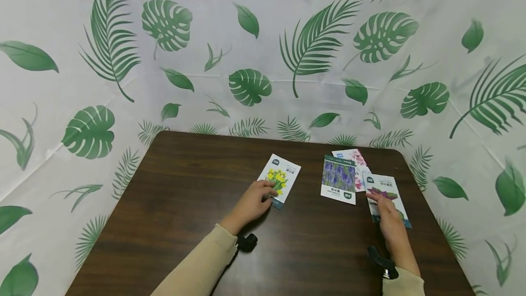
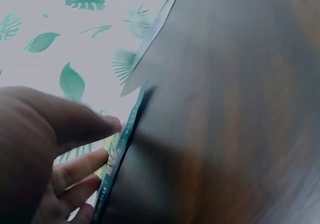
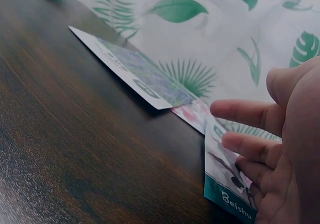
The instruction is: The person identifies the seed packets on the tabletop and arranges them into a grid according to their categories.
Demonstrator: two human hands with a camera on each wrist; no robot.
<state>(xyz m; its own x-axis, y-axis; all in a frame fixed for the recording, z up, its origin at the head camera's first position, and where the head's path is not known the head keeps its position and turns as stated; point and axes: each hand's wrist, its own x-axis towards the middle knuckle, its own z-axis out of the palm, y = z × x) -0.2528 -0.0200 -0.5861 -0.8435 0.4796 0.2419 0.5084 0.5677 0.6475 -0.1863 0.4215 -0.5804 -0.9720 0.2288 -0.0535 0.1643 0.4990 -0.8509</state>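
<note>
Handling looks midway, I judge: the purple-spike packet point(image 1: 339, 178) lies free of the hands, overlapping the pink-flower packet point(image 1: 359, 156), which juts out behind it and to its right. Right of the purple-spike packet, the maroon-pictured packet point(image 1: 393, 195) has the right hand point(image 1: 388, 217) upon it, fingers extended and spread. Left of it, well apart, the yellow-flower packet point(image 1: 283, 177) is touched by the left hand point(image 1: 251, 202), thumb and fingers parted. Around it spreads a dark wood-grain counter point(image 1: 185, 204); behind hangs white cloth point(image 1: 263, 35) printed with green leaves.
</note>
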